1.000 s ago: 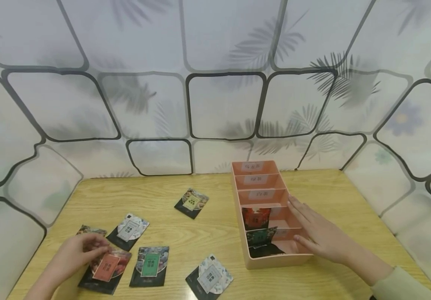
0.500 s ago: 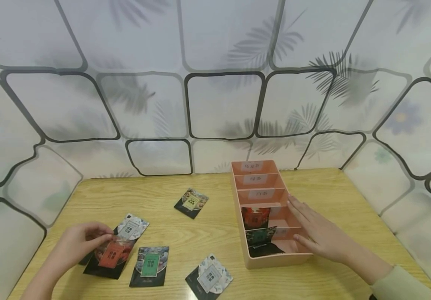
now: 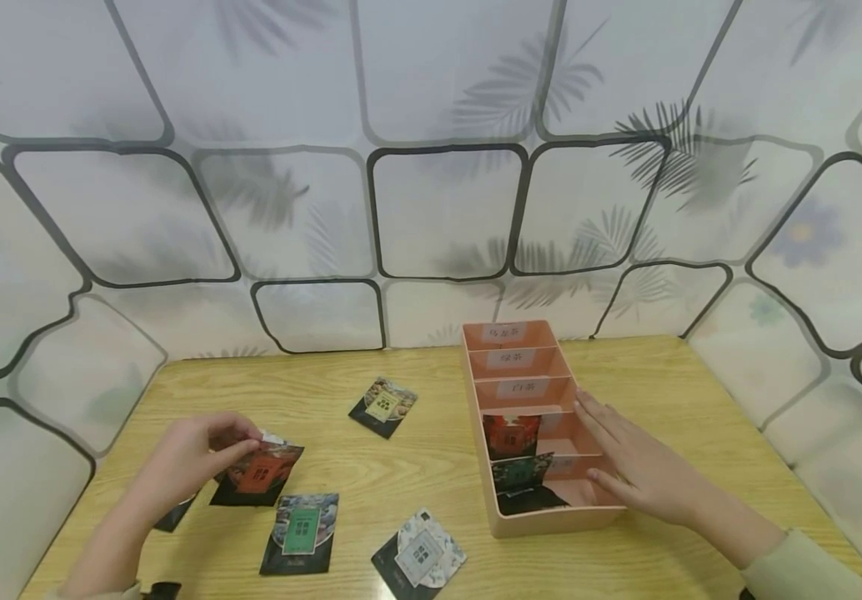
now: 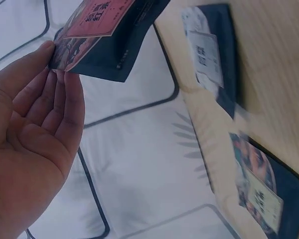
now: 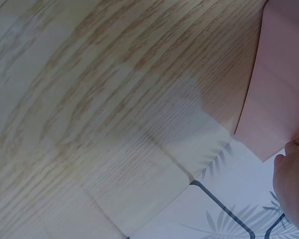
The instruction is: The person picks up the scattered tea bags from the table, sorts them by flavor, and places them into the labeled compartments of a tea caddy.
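Note:
My left hand (image 3: 191, 458) pinches the top edge of a red-labelled sachet (image 3: 257, 477) between thumb and fingers, lifted and tilted above the table. In the left wrist view the same sachet (image 4: 97, 35) shows its printed front. Behind it, a white-labelled sachet (image 3: 273, 437) is mostly hidden; another dark sachet (image 3: 174, 515) peeks from under the hand. My right hand (image 3: 644, 471) rests with straight fingers along the right side of a pink divided box (image 3: 536, 523), thumb over the rim. A red sachet (image 3: 512, 435) and a green one (image 3: 521, 477) stand in separate near compartments.
Loose on the wooden table (image 3: 356, 492) lie a yellow-labelled sachet (image 3: 383, 407), a green-labelled sachet (image 3: 299, 533) and a white-labelled sachet (image 3: 419, 554). Paper labels mark the box's compartments. Patterned cloth (image 3: 446, 217) closes off the back and sides.
My left hand has raised the red-labelled sachet off the table and carried it to the right and away from me, across the white-labelled one. The right hand and box stay put.

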`<state>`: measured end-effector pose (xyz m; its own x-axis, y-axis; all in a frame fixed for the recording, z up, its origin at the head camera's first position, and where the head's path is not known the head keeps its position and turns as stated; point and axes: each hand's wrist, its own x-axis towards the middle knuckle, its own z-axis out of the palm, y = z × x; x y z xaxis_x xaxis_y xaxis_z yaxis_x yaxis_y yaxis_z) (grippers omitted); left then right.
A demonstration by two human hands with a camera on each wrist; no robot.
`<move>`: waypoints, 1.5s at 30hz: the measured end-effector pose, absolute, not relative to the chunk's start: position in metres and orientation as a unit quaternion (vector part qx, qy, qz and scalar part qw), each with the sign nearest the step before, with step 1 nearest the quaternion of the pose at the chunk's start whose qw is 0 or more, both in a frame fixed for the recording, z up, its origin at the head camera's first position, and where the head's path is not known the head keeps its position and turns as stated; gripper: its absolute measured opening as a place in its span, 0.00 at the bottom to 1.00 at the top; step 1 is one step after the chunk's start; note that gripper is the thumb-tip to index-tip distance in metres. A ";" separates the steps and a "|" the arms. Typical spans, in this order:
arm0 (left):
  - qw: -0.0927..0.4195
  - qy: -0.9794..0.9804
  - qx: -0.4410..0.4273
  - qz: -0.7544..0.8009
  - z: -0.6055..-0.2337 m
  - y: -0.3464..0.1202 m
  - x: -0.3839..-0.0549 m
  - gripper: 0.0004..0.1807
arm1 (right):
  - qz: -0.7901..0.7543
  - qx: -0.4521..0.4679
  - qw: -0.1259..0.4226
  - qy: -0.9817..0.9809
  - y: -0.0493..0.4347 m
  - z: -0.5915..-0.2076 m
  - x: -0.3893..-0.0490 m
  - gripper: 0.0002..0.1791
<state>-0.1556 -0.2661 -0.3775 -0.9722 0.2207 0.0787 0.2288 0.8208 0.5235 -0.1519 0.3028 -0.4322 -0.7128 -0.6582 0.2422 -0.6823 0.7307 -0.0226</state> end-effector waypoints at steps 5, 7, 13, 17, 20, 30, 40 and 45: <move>0.019 -0.949 -0.147 -0.280 -0.371 -0.250 -0.163 0.02 | 0.056 0.368 0.118 -0.921 0.303 -0.434 -0.152 0.45; 0.018 -0.946 -0.159 -0.283 -0.368 -0.242 -0.166 0.03 | 0.056 0.368 0.119 -0.920 0.303 -0.434 -0.153 0.45; 0.013 -0.938 -0.189 -0.291 -0.362 -0.217 -0.175 0.03 | 0.051 0.368 0.120 -0.921 0.304 -0.436 -0.153 0.46; 0.017 -0.930 -0.214 -0.300 -0.361 -0.200 -0.183 0.02 | 0.050 0.368 0.121 -0.920 0.304 -0.436 -0.153 0.46; 0.018 -0.924 -0.229 -0.305 -0.359 -0.187 -0.189 0.02 | 0.051 0.367 0.118 -0.921 0.304 -0.436 -0.153 0.46; 0.028 -0.904 -0.276 -0.325 -0.342 -0.149 -0.201 0.03 | 0.062 0.366 0.115 -0.921 0.303 -0.435 -0.153 0.44; 0.032 -0.880 -0.314 -0.355 -0.338 -0.113 -0.211 0.03 | 0.055 0.369 0.124 -0.919 0.304 -0.435 -0.153 0.44; 0.045 -0.867 -0.337 -0.363 -0.339 -0.095 -0.215 0.02 | 0.060 0.364 0.114 -0.922 0.304 -0.434 -0.153 0.45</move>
